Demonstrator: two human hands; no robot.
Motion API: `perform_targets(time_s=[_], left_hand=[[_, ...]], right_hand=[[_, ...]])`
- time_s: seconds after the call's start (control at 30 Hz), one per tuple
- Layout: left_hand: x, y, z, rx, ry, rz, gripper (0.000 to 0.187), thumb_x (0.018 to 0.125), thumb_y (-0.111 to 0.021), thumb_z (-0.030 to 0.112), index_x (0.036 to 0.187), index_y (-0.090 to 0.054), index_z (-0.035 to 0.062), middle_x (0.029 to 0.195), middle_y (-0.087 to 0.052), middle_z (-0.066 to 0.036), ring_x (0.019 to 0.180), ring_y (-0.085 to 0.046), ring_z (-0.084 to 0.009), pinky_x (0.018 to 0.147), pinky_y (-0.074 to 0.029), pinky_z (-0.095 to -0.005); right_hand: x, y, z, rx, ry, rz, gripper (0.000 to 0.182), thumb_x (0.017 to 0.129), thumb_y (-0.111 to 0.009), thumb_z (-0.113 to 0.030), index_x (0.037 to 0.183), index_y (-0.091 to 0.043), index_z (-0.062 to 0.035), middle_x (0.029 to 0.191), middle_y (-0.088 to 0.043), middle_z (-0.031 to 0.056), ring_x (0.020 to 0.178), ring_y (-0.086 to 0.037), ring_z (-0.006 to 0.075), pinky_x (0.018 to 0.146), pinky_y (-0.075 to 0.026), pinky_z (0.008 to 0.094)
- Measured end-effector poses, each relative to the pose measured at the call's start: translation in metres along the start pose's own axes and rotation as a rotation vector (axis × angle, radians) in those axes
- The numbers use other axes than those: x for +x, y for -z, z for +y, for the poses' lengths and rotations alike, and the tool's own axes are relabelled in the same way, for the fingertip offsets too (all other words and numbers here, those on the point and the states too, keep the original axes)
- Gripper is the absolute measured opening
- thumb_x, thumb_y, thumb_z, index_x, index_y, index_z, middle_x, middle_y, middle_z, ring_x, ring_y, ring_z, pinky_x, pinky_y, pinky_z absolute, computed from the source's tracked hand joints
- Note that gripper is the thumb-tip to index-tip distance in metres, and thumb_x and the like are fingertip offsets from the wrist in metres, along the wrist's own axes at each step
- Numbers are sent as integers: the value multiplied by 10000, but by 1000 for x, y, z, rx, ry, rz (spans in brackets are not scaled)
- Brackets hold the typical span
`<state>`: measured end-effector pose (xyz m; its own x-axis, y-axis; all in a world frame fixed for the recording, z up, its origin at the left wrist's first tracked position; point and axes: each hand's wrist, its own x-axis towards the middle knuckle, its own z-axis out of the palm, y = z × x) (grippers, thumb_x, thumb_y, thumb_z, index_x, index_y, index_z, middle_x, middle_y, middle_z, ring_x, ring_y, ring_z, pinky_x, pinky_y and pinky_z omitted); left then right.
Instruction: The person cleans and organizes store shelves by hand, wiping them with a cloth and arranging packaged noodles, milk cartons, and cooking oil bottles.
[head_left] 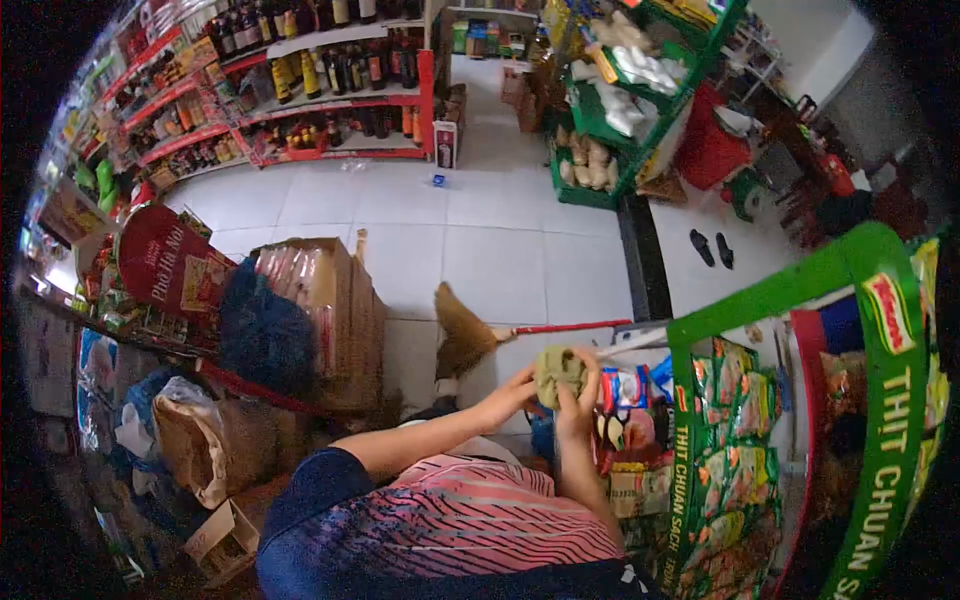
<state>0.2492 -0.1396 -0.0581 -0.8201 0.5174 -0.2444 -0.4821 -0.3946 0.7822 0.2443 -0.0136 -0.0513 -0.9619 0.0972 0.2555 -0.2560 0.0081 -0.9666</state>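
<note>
"Two bare hands noted. What is the position?"

"The green bundle (560,378) is held in front of the torso, above the floor (490,265), with the broom (463,328) lying beyond it."

"State of each hand?"

"Right hand (580,400): curled around the bundle's right side, thumb pressed on the near face. Left hand (512,393): fingertips at the left edge; whether they pinch or merely rest, I cannot tell."

"Surroundings?"

"The green-framed rack (765,292) of packets (725,472) is to the right. The open cardboard box (362,325) is to the left."

"Handling assessment?"

"Judged light and soft, like folded cloth or thin sheeting; the exact material is unconfirmed. It should yield under pressure, with little risk of breakage. Slipperiness cannot be established."

"Recommended hold?"

"Opposite sides, thumbs on the near face, fingers supporting behind. A single loose fold would be a poor hold; the bundle could open or sag."
</note>
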Motion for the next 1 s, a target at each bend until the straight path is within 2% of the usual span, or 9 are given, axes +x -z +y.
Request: perform_targets(time_s=[0.07,0.13,0.27,0.33,0.57,0.67,0.73,0.87,1.0], left_hand=[[1,16,8,-48,50,70,490,843,-464,289,1254,-303,75,1122,-463,-68,1000,-478,-155,812,-429,-314],[11,34,20,-147,-87,209,482,816,-521,256,1235,-343,97,1080,-482,-36,919,-510,-141,756,-454,-322],[23,89,66,-41,-190,389,425,798,-534,185,1180,-402,56,987,-533,-47,873,-523,-130,733,-434,-253],[17,114,96,-101,-259,532,349,788,-534,101,1113,-447,7,891,-545,-41,774,-530,-107,648,-441,-232],[-22,192,161,112,-451,864,292,771,-552,74,1044,-538,-29,872,-592,-63,750,-555,-103,663,-448,-227],[-23,226,162,100,-443,910,307,765,-560,72,1055,-534,-26,879,-591,-69,712,-563,-113,625,-459,-235],[-17,236,171,107,-430,939,286,762,-566,75,1026,-533,-29,843,-586,-71,674,-566,-122,583,-463,-237],[-1,269,189,69,-469,1054,204,771,-563,72,955,-515,2,762,-562,-55,647,-556,-123,554,-455,-229],[49,321,218,100,-538,1059,170,769,-564,60,927,-527,11,755,-543,-34,634,-527,-106,563,-431,-216]], right_hand=[[8,-10,10,-27,18,-84,439,646,-482,-57,1079,-428,-12,1094,-431,118,1041,-407,219,920,-305,330],[32,-29,16,-52,62,-154,460,655,-484,-28,1110,-418,-12,1102,-434,107,1038,-417,201,915,-314,311],[80,-74,30,-68,-191,-191,503,669,-599,-68,1132,-412,-9,1062,-489,99,983,-481,193,851,-383,303],[109,-106,45,191,-322,-298,486,669,-588,-30,1125,-420,-24,1051,-494,91,979,-481,187,857,-379,304],[165,-224,65,259,-335,-513,457,617,-655,-2,1026,-457,-45,939,-516,45,880,-509,134,760,-424,251],[183,-252,82,284,-314,-526,452,589,-686,-7,990,-480,-43,900,-517,31,852,-499,123,750,-417,250],[197,-269,95,185,-242,-599,443,623,-620,81,1015,-456,-41,926,-510,39,860,-512,119,705,-458,250],[241,-304,108,303,-345,-613,422,620,-628,77,1000,-485,-36,925,-513,38,869,-505,114,734,-433,234],[300,-332,126,209,-270,-584,394,613,-649,14,979,-512,-37,909,-536,40,899,-503,142,780,-409,257]])
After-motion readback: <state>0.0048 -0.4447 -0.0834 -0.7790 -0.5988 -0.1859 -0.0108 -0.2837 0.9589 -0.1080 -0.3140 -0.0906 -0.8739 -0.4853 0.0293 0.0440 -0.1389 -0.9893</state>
